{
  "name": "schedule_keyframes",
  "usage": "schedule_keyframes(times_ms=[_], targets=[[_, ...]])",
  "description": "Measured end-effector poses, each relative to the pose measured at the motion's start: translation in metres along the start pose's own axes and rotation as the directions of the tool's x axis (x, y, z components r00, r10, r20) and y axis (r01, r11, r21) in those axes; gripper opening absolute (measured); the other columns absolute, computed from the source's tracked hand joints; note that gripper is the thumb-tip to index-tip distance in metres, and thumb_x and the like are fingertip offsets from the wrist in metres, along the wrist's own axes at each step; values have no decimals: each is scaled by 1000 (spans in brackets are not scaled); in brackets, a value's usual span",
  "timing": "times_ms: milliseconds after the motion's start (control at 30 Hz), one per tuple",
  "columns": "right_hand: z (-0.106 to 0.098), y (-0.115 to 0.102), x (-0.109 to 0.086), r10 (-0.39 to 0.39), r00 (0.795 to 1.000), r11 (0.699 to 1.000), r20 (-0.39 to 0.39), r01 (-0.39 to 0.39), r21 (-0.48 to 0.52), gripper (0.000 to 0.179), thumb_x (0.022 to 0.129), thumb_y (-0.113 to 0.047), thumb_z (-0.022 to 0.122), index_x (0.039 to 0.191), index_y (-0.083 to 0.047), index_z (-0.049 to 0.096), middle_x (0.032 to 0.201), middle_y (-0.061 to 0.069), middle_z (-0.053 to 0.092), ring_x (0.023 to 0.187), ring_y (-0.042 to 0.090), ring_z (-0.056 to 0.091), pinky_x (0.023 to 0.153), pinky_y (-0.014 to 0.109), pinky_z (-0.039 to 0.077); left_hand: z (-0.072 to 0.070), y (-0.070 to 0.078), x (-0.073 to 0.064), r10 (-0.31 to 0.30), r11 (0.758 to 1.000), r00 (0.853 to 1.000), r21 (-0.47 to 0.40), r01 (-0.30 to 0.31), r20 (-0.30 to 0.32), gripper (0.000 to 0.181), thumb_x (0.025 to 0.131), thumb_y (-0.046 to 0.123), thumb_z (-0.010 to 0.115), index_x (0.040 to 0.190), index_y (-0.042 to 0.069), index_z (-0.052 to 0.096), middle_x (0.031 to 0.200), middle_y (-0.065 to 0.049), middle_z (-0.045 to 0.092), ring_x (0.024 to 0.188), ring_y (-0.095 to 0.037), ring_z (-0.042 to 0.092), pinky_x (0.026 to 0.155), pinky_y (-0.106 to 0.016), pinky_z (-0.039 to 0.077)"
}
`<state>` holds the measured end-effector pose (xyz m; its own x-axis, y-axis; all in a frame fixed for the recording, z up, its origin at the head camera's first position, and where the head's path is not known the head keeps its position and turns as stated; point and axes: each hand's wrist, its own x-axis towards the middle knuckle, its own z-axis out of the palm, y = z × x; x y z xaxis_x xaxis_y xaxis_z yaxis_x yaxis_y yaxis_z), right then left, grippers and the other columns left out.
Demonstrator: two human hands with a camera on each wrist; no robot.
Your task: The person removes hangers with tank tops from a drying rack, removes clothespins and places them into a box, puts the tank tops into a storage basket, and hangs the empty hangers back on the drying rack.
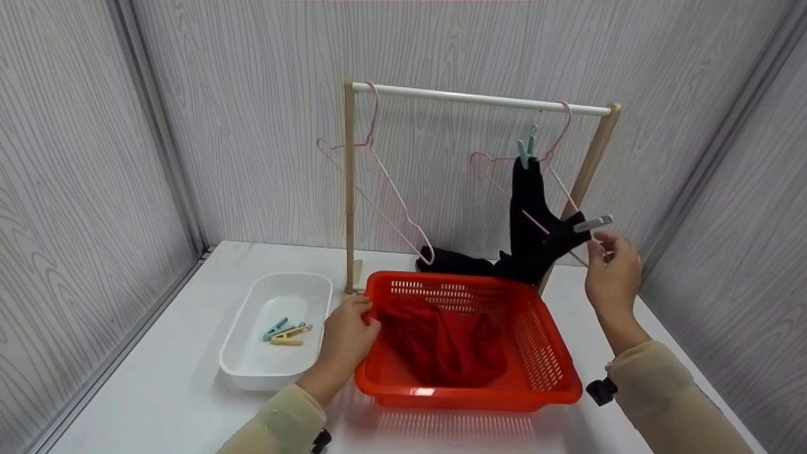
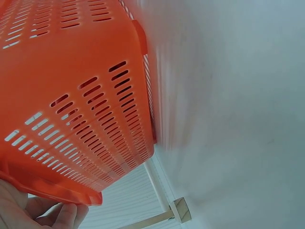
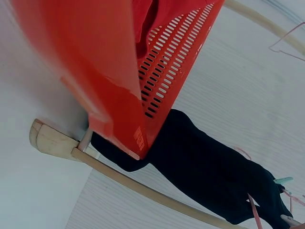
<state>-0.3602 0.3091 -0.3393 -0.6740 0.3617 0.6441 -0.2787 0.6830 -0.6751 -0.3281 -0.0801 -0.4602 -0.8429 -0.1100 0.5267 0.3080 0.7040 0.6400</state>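
Observation:
My left hand (image 1: 348, 331) grips the rim of the red basket (image 1: 466, 398) at its left side; in the left wrist view its fingers (image 2: 64, 215) curl under that rim. A red cloth (image 1: 435, 343) lies inside. Raised at the right, my right hand (image 1: 615, 274) pinches the lower right end of a pink hanger (image 1: 561, 183). Just above those fingers, a grey clothespin (image 1: 594, 223) is clipped on a black garment (image 1: 529, 208). A teal clothespin (image 1: 526, 153) holds the garment's upper part near the hanger's neck. Its lower part droops behind the basket.
A rack with a white rod (image 1: 460, 96) and wooden posts (image 1: 350, 189) stands at the back. Another pink hanger (image 1: 397, 189) hangs on its left side. Left of the basket, a white tray (image 1: 243, 343) holds teal and yellow clothespins (image 1: 287, 341).

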Motion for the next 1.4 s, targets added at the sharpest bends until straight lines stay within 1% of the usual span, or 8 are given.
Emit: schedule_keyframes(times_ms=[167, 400, 533, 667, 833, 967, 1167, 1400], targets=[[-1, 3, 3, 13, 1000, 1000, 24, -12, -14, 27, 104, -15, 54, 119, 4, 66, 108, 21, 67, 89, 19, 55, 75, 29, 40, 0, 0, 0, 10, 1000, 1000, -6, -10, -2, 27, 81, 4, 67, 105, -7, 74, 114, -14, 70, 109, -33, 66, 93, -46, 53], [0, 6, 1, 25, 1000, 999, 13, -25, 25, 28, 103, -19, 55, 114, 5, 67, 101, 20, 69, 80, -2, 53, 73, 18, 42, -1, 1, -1, -14, 1000, 1000, -7, 14, 12, 28, 81, 4, 65, 106, -7, 74, 115, -13, 70, 111, -32, 66, 93, -45, 53], [2, 6, -1, 46, 999, 998, 20, -46, 30, 30, 104, -22, 55, 112, 5, 66, 99, 17, 66, 75, -8, 51, 71, 15, 43, -1, 1, -2, -23, 1000, 1000, -12, 23, 16, 28, 82, 5, 65, 106, -6, 74, 115, -12, 70, 110, -31, 66, 93, -44, 53], [4, 7, -4, 26, 1000, 999, 15, -27, 27, 28, 104, -20, 53, 112, 5, 63, 97, 15, 64, 73, -9, 51, 71, 17, 43, -1, 1, -4, -18, 1000, 1000, -13, 18, 9, 27, 81, 4, 66, 105, -6, 75, 115, -12, 70, 109, -30, 66, 91, -44, 54], [5, 8, -4, -19, 1000, 999, -17, 20, 39, 26, 104, -19, 53, 110, 6, 62, 96, 16, 62, 74, -10, 49, 71, 20, 42, -1, 2, -2, -18, 1000, 1000, -15, 18, 13, 27, 82, 4, 66, 106, -7, 74, 115, -13, 70, 110, -32, 66, 93, -45, 53], [6, 10, -2, -52, 998, 997, -39, 54, 49, 27, 104, -18, 54, 110, 7, 62, 96, 17, 62, 74, -10, 48, 71, 18, 42, -1, 2, -2, -22, 1000, 1000, -20, 23, 14, 27, 83, 4, 66, 106, -6, 74, 115, -13, 70, 110, -31, 66, 94, -45, 53], [6, 12, -1, -75, 995, 996, -71, 79, 47, 25, 104, -14, 54, 110, 8, 63, 95, 15, 62, 74, -8, 49, 70, 15, 41, -1, 3, -2, -28, 999, 999, -27, 29, 15, 28, 83, 4, 66, 107, -6, 74, 115, -13, 70, 110, -31, 66, 94, -44, 53], [8, 10, 5, -112, 986, 990, -126, 122, 73, 24, 102, -13, 58, 106, 10, 63, 92, 17, 62, 71, -14, 47, 71, 15, 40, -1, 3, -2, -14, 1000, 1000, -6, 14, 5, 27, 82, 3, 66, 106, -7, 74, 114, -13, 71, 111, -31, 66, 93, -45, 53]])
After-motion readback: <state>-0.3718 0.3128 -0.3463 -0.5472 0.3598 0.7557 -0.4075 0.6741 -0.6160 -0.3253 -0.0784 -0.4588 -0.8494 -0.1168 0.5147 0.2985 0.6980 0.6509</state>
